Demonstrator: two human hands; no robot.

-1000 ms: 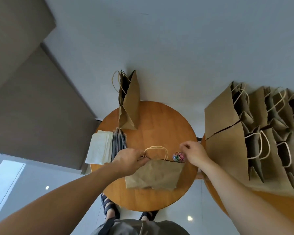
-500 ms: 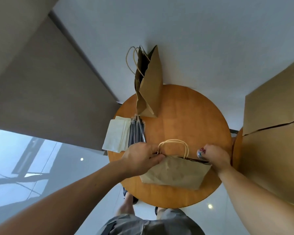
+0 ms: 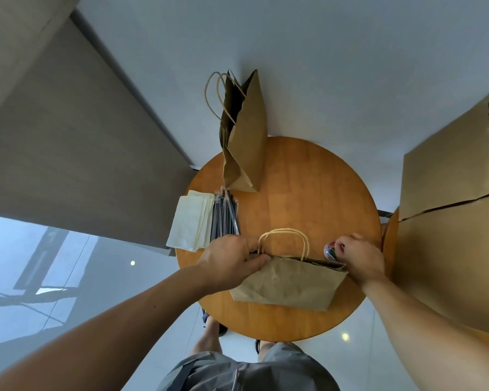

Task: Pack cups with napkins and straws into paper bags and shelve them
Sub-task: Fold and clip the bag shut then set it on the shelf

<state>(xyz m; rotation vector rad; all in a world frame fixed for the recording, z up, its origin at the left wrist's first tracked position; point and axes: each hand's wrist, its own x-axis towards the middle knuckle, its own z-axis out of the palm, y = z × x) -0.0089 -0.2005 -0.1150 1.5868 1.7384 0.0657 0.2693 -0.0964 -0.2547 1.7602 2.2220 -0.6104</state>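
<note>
Your left hand (image 3: 232,261) pinches the mouth of the paper bag (image 3: 288,286) at its left end, thumb on the near panel and fingers curled behind, likely to hold the opening wide. Your right hand (image 3: 360,259), at centre right, is curled round a small patterned object, probably the cup (image 3: 330,249), poised at the mouth's right end, seemingly ready to go in. The bag sits at the near edge of the round table (image 3: 308,187). The napkins (image 3: 191,220) and dark straws (image 3: 225,215) lie just left of your left hand. Another bag (image 3: 246,142) stands upright toward the top, and more bags (image 3: 446,221) fill the right edge.
</note>
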